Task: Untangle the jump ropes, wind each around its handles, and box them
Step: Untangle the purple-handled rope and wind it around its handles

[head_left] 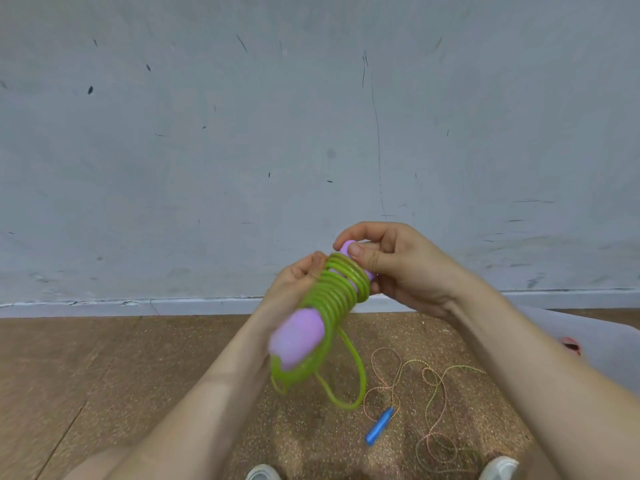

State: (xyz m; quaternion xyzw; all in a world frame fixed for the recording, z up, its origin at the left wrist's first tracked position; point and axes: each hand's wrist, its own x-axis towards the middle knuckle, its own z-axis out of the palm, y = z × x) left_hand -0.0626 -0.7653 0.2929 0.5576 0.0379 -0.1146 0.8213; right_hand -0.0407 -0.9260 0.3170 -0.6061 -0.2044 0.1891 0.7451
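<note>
1 green rope (337, 289) nearly wound on purple handles (298, 336), both our left hand (298, 278) and right hand (398, 268) gripping it; thin cord rope (433, 386) still loose, nothing boxed.

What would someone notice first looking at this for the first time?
The green rope coiled around purple handles, held up mid-frame by the left hand and right hand. Below it, a thin multicolored rope with a blue handle sprawls loose on the brown floor.
</note>
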